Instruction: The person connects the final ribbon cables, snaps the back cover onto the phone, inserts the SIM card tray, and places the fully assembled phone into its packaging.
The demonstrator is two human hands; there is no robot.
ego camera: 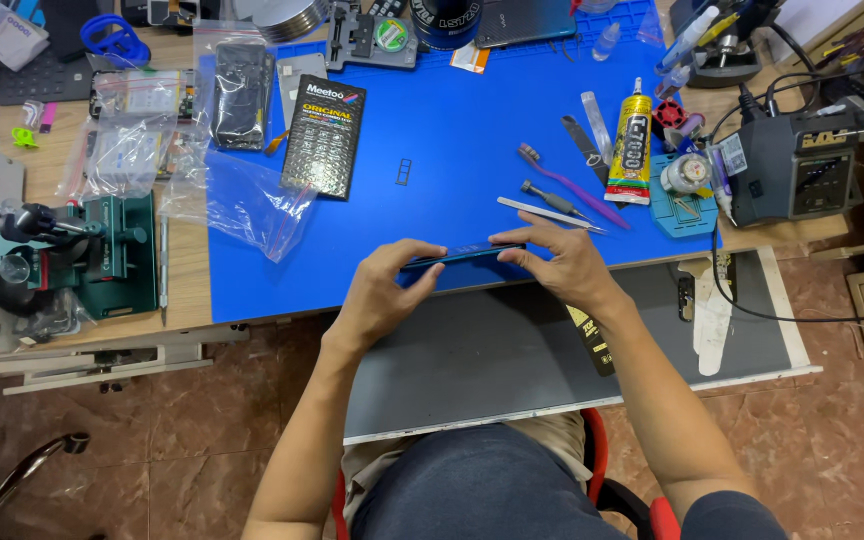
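Workshop surface (pixel 182 290) with blue mat (pixel 452 150). Left hand (pixel 382 290) and right hand (pixel 562 262): fingers of both clamped on opposite ends of a thin blue phone (pixel 464 254), held edge-on just above the mat's near edge. Beyond the right fingers: tweezers (pixel 550 214), purple toothbrush (pixel 572 185), glue tube (pixel 632 150). Beyond the left fingers: black card pack (pixel 324 135), clear bags (pixel 237 200). Far left of the fingers: green clamp jig (pixel 102 255).
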